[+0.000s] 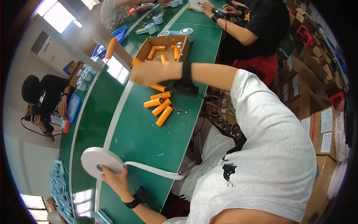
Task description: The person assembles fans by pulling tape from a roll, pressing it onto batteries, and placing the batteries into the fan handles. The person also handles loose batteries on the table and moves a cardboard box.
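Observation:
My left hand [115, 181] grips a large white roll of tape [93, 158], with fingers at its core. A loose white strip [153, 170] runs from the roll to the table's near edge. My right hand [158, 71], smeared by motion, is beside the cardboard box [143, 50]. Orange shows above and below its fingers, which appear closed around an orange cylindrical battery [137, 62]. Several orange batteries with thin wire leads [162, 107] lie in a loose group on the green table, close below that hand. More orange batteries [176, 52] are inside the box.
A green conveyor [87, 134] runs along the table's far side. Another orange cylinder [110, 47] appears beyond it. Round white-and-blue housings [151, 28] stand past the box. Co-workers [257, 26] sit at the top and across. Light-blue parts [59, 186] are heaped at lower left.

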The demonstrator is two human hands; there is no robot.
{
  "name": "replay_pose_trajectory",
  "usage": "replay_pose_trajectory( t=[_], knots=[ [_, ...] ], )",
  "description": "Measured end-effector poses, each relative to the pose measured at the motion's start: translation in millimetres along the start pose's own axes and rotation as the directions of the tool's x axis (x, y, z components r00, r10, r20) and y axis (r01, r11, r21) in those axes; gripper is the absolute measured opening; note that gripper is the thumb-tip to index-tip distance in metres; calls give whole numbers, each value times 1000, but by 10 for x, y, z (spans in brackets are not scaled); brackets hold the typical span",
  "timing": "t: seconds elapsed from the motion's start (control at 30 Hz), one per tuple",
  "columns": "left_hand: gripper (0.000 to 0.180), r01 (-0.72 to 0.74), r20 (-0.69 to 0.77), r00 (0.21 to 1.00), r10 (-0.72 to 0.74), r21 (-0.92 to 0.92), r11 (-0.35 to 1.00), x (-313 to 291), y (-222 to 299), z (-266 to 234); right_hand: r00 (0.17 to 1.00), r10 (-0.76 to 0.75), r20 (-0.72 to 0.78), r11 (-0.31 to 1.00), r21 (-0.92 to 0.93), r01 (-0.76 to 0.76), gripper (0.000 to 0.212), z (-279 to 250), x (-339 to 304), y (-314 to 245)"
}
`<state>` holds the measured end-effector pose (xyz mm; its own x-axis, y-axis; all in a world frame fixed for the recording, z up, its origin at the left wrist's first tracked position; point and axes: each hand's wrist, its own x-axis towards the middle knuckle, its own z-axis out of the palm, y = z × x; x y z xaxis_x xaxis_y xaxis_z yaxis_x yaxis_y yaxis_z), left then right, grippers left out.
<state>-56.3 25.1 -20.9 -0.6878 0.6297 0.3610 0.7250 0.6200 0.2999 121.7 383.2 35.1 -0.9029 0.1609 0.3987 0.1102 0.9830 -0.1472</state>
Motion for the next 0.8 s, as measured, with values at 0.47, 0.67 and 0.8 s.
replay_pose_trajectory(
  t=[0.47,0.67,0.8],
  knots=[
    [118,-611,266,679,684,-312,728,673,2021,816,134,948,-288,305,708,-636,52,145,-948,1687],
    [90,44,238,967,94,-517,855,1733,2345,1415,-151,965,-215,180,960,-215,54,286,-661,1223],
    [51,-152,234,891,390,-654,741,2213,2070,1860,-177,983,-48,29,994,-109,63,-66,-518,883]
  ],
)
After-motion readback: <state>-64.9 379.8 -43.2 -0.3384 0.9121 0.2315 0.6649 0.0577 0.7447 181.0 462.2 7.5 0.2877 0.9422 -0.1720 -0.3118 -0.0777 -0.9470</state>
